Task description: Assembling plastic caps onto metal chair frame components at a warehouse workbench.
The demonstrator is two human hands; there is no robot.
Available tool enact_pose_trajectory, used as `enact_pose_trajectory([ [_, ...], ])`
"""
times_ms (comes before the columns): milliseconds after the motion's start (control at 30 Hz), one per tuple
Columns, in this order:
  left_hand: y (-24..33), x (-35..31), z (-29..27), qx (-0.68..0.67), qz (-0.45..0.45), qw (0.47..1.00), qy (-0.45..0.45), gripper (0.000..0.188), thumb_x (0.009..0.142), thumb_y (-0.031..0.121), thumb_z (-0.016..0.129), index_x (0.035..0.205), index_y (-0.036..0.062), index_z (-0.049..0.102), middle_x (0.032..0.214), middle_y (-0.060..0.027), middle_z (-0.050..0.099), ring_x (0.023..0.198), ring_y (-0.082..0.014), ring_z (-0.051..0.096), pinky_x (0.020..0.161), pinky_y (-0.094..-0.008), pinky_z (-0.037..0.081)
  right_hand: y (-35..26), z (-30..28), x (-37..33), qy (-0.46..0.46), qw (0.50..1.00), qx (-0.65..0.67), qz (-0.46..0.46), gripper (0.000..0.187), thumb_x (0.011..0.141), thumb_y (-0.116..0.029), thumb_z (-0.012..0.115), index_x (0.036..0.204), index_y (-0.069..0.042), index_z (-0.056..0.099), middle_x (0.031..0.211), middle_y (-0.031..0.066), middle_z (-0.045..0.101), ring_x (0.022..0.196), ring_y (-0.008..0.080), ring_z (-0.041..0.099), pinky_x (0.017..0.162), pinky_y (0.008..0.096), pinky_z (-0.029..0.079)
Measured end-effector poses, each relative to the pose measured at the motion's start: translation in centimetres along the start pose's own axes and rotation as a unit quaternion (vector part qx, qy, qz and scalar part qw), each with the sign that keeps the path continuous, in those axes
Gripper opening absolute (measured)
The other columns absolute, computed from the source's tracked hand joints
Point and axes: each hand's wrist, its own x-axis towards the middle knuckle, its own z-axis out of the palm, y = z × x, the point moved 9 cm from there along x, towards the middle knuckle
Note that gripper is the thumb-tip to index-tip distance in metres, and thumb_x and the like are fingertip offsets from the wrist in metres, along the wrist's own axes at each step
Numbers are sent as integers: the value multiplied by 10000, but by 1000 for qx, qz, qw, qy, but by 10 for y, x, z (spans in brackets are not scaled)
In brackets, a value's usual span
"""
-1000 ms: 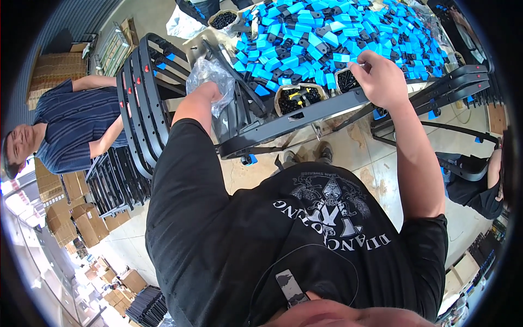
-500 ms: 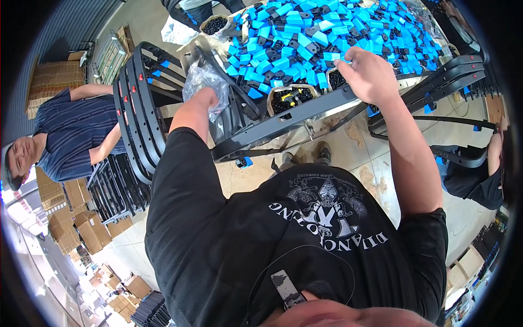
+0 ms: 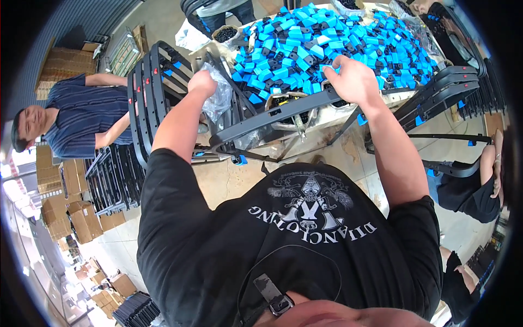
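My left hand (image 3: 202,84) is closed beside a crumpled clear plastic bag (image 3: 219,101); its fingertips are hidden, so what they hold does not show. My right hand (image 3: 357,83) is raised at the near edge of a heap of blue-and-black plastic pieces (image 3: 297,49). Its thumb and forefinger are bent toward each other, with blue showing between them, but I cannot tell a held piece from the heap behind. Between my hands a long black metal bar (image 3: 298,106) runs in front of the table, its right end beside my right hand. A blue clip (image 3: 239,159) sits below its left end.
Curved black frames (image 3: 144,103) stand at the left by a person in a striped shirt (image 3: 90,111). More frames (image 3: 436,95) stand at the right. A bag of small black parts (image 3: 226,35) sits at the table's far left. Other people stand behind the table and at the right.
My left hand has drawn back from the plastic bag toward the left. The bar now covers more of the box of black parts and hides its yellow-and-black tool. The whole view has shifted slightly.
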Motion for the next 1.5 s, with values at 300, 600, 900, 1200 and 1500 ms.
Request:
enact_pose_trajectory([
  [300, 130, -214, -113, -684, 195, 700, -61, 94, 980, 37, 646, 985, 39, 552, 1065, -102, 694, 885, -172, 671, 700, -298, 583, 6, -5, -9, 5, 1000, 0, -24, 518, 941, -505, 542, 1086, -37, 710, 999, 211, 733, 977, 384, 703, 883, 486, 551],
  [600, 157, -295, -138, -375, 266, 856, 237, 268, 880, 17, 703, 1143, 55, 670, 912, -97, 615, 695, -195, 570, 652, -336, 491, 0, -4, -9, 28, 998, 9, -62, 527, 938, -520, 532, 1040, -38, 718, 959, 208, 734, 944, 390, 704, 858, 493, 550],
  [900, 157, -287, -129, -401, 245, 850, 237, 139, 860, 73, 748, 988, 56, 697, 818, -71, 623, 674, -147, 586, 618, -314, 493, 3, -5, -10, 21, 998, 8, -52, 528, 938, -521, 529, 1016, -33, 717, 964, 203, 735, 929, 391, 708, 849, 489, 554],
  [1200, 161, -282, -120, -384, 254, 867, 192, 224, 900, 115, 716, 1110, 53, 669, 847, -93, 650, 695, -176, 636, 641, -328, 519, 6, -5, -9, 5, 999, 17, -41, 485, 918, -480, 535, 1004, -43, 728, 1006, 199, 734, 970, 386, 699, 882, 483, 550],
  [1500, 161, -285, -130, -286, 241, 906, 197, 194, 935, 176, 683, 1044, 18, 704, 959, -151, 681, 856, -312, 681, 738, -394, 541, 7, -5, -10, 4, 999, 18, -31, 474, 912, -469, 537, 1007, -48, 733, 1025, 201, 733, 976, 385, 700, 886, 489, 550],
])
